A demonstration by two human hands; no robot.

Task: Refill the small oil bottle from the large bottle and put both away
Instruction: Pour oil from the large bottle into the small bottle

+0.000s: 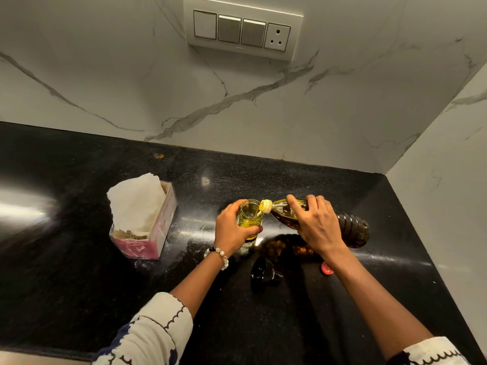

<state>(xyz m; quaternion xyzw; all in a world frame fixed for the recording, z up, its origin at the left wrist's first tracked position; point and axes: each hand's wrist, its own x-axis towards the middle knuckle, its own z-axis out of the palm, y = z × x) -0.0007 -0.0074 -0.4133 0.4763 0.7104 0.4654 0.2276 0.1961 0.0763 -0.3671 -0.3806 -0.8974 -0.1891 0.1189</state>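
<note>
While right hand [317, 227] tips large bottle [350, 227], oil enters small bottle [250, 214]

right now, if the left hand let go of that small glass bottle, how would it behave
The small bottle looks like clear glass, so probably fragile. It stands upright on the glossy counter with oil only low inside, so it may be fairly stable, but the large bottle has its spout at the rim and could nudge it. Oil may make it slippery.

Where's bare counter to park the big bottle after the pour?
Free: the counter left of the tissue box, and the back strip between the hands and the wall. Crowded: near the black cap and red cap, beside the small bottle and large bottle.
</note>
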